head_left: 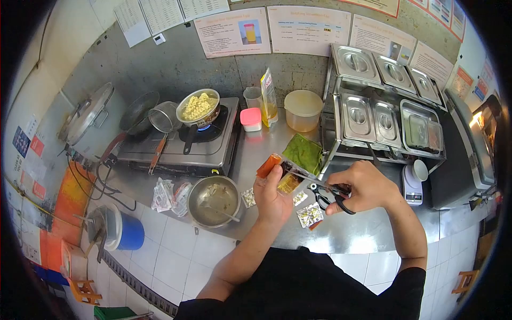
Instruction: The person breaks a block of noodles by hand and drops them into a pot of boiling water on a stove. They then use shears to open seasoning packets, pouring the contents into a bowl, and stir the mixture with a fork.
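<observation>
Sachets (pixel 269 166) are gripped by the left hand (pixel 273 196), scissors (pixel 324 198) by the right (pixel 368 185), over steel (pixel 368 229) (white-tiled floor (pixel 194 256) below).

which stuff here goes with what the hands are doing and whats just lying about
Likely in use:
scissors, right hand
orange packet, left hand
pan of noodles, lit burner

Likely just lying about:
pink-lidded tub
green cloth
round lidded container
scale

Nothing is reading clearly: wall sheets (pixel 310 30), foil sachets (pixel 310 214) and scale display (pixel 413 196) are showing blurred print.
</observation>
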A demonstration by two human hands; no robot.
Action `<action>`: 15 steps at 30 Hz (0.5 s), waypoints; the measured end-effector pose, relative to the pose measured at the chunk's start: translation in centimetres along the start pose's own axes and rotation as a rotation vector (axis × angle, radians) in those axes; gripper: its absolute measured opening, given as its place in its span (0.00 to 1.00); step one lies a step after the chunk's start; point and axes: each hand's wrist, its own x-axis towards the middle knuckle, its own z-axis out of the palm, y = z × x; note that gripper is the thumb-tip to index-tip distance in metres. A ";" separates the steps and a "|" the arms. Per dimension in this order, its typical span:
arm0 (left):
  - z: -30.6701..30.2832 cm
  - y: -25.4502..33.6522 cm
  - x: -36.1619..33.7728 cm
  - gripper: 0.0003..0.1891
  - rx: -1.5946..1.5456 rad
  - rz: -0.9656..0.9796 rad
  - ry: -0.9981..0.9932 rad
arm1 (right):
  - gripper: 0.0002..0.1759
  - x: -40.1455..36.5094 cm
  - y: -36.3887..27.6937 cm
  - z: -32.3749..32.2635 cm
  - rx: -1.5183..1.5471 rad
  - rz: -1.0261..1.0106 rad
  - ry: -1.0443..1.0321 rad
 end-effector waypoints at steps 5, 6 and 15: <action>-0.3 -0.1 0.2 0.12 -0.021 -0.018 -0.006 | 0.26 -0.1 0.1 0.0 0.015 -0.034 0.031; -0.2 -0.1 0.3 0.12 -0.017 -0.012 -0.006 | 0.26 -0.1 0.1 0.0 0.020 -0.036 0.031; -0.4 0.0 0.5 0.11 -0.104 0.000 -0.034 | 0.24 -0.1 0.0 -0.4 0.045 -0.055 0.016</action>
